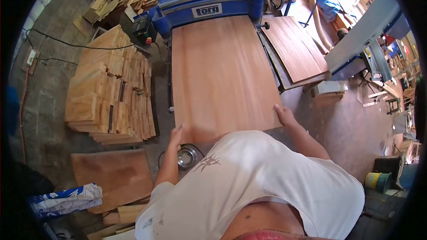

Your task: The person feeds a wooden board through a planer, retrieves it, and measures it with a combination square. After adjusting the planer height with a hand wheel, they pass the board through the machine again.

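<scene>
A wide reddish-brown wooden panel (220, 80) lies flat, its far end at the opening of a blue machine (209, 0) with a "torq" label. My left hand (176, 137) grips the panel's near left corner, thumb up along the edge and fingers mostly hidden. On the right edge near the other corner, my right hand (284, 115) holds the panel, thumb on top and the other fingers largely out of sight below. The panel's near end reaches close to my shirt.
Stacked light boards (109, 93) stand on the floor at left. Another wooden panel (296, 49) rests on a surface right of the machine. A control box with a red button (144, 29) is by the machine's left side. A black cable (84, 45) runs above the stack.
</scene>
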Demonstrator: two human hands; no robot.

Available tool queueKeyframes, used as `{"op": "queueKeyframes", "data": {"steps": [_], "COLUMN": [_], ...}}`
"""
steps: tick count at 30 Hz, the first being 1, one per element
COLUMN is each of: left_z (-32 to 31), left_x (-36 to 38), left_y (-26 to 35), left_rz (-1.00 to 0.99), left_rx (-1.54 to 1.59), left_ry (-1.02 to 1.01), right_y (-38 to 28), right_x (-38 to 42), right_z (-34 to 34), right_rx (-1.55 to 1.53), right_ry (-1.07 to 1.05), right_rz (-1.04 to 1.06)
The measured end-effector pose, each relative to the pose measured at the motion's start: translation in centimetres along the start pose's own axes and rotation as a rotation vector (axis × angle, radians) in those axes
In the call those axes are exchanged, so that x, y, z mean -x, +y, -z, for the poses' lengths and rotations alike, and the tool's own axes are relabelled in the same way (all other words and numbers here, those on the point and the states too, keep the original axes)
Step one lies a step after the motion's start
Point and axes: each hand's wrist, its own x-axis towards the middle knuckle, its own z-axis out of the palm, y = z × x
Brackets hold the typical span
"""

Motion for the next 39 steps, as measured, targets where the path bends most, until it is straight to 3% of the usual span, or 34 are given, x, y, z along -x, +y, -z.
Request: {"op": "queueKeyframes", "data": {"steps": [3,5,6,12,19,21,22,24,25,27,28,33,35,36,38,39], "left_z": [-0.7,-2.1,-1.9,-1.2,-1.7,-2.1,-2.1,-2.3,-2.5,-2.4,-2.1,-2.5,-2.9,-2.8,-4.3,-5.1], "left_x": [-0.7,1.1,0.8,1.6,-1.6,-2.1,-2.0,-1.8,-1.6,-1.5,-1.6,-1.4,-1.6,-1.8,0.3,1.0], "left_y": [2.1,5.0,4.7,3.9,3.7,4.4,4.5,4.9,5.2,5.0,4.8,5.9,5.6,5.5,8.4,9.0], "left_rz": [-0.015,-0.020,-0.015,0.048,-0.035,-0.031,-0.036,-0.039,-0.013,0.016,-0.001,0.032,-0.617,-0.610,-0.834,-0.821], "left_rx": [-0.061,-0.004,0.000,-0.116,-0.149,-0.154,-0.132,-0.114,-0.131,-0.156,-0.147,-0.194,-0.764,-0.761,-1.164,-1.167], "left_ry": [0.045,0.059,0.066,0.107,0.229,0.228,0.209,0.184,0.206,0.217,0.206,0.187,0.539,0.546,0.175,0.184], "right_y": [1.6,-0.4,1.6,1.0,-2.0,-2.1,-2.6,-4.6,-5.2,-6.2,-5.8,-5.5,-5.9,-6.2,-6.6,-6.7], "right_x": [-2.7,-2.7,-3.9,-3.2,-3.3,-2.9,-1.8,1.3,2.0,3.1,2.2,-0.6,-0.9,-1.2,-1.5,-1.6], "right_z": [-0.5,-0.4,-0.9,-1.3,-1.4,-1.6,-1.5,-0.7,-1.0,-2.2,-2.9,-4.0,-3.9,-4.0,-4.2,-4.2], "right_rx": [-0.130,0.018,-0.115,-0.213,-0.031,0.091,0.087,0.921,0.921,1.266,1.321,1.293,1.298,1.292,1.283,1.293], "right_ry": [-0.069,-0.035,-0.044,-0.030,0.028,0.115,0.125,0.096,0.101,-0.287,-0.202,-0.183,-0.211,-0.201,-0.209,-0.214], "right_rz": [-0.019,-0.068,-0.030,-0.072,-0.098,0.143,0.139,1.023,1.015,0.842,0.909,0.939,0.938,0.941,0.954,0.939]}}
